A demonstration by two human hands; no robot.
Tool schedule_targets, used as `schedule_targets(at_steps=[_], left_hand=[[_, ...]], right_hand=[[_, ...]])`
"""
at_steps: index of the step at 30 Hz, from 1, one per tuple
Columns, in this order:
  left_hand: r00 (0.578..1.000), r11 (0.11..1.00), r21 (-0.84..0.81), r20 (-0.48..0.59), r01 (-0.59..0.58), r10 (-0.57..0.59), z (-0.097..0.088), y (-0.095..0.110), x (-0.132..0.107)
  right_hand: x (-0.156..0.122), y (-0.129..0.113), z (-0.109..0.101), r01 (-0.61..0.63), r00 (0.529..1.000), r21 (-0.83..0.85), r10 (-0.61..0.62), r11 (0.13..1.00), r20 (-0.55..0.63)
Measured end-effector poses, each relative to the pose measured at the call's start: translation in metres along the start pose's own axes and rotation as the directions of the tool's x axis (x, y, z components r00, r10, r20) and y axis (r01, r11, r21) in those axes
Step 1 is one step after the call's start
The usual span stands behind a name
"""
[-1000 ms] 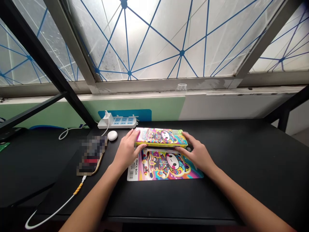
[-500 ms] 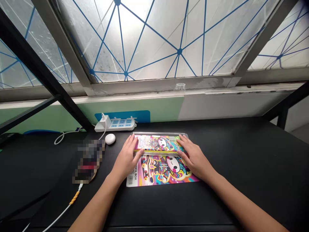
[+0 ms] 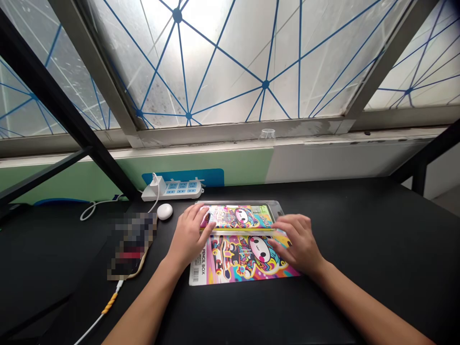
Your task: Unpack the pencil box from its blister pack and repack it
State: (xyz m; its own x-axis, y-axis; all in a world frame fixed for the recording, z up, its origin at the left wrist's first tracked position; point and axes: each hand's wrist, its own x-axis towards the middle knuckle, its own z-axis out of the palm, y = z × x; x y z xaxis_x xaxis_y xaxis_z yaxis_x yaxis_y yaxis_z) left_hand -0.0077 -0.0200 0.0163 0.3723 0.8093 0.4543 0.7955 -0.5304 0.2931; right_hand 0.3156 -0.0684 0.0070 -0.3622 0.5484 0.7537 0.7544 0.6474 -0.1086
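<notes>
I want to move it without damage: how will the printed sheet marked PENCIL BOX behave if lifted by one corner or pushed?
The printed sheet lies flat and thin on the black table, so it would probably sag if lifted by a corner. Its glossy face suggests it slides easily when pushed. It looks light and cannot roll.

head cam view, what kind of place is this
Likely a study or office desk by a window: a black desktop, a power strip, frosted window panes behind, and a pencil box.
</notes>
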Motion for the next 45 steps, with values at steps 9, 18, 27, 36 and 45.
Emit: schedule_targets(at_steps=[9, 18, 27, 36, 45], left_hand=[[0.994, 0.993, 0.050, 0.031, -0.107, 0.105, 0.002, -0.001, 0.007], [0.984, 0.981, 0.070, 0.033, -0.178, 0.176, 0.003, 0.001, 0.007], [0.937, 0.936, 0.126, 0.171, -0.328, 0.305, 0.003, 0.048, -0.014], [0.960, 0.976, 0.128, 0.240, -0.177, 0.143, 0.013, 0.059, 0.018], [0.952, 0.983, 0.175, 0.308, -0.049, -0.008, 0.026, 0.025, 0.021]], right_hand=[[0.001, -0.019, -0.001, 0.192, 0.974, 0.180, -0.209, 0.965, 0.084], [-0.002, -0.025, -0.001, 0.156, 0.973, 0.213, -0.187, 0.965, 0.134], [-0.002, -0.058, 0.006, 0.018, 0.886, 0.198, -0.107, 0.980, 0.450], [0.007, -0.066, 0.006, -0.115, 0.617, 0.184, -0.075, 0.976, 0.783], [0.015, -0.064, 0.016, -0.164, 0.584, 0.247, -0.108, 0.955, 0.805]])
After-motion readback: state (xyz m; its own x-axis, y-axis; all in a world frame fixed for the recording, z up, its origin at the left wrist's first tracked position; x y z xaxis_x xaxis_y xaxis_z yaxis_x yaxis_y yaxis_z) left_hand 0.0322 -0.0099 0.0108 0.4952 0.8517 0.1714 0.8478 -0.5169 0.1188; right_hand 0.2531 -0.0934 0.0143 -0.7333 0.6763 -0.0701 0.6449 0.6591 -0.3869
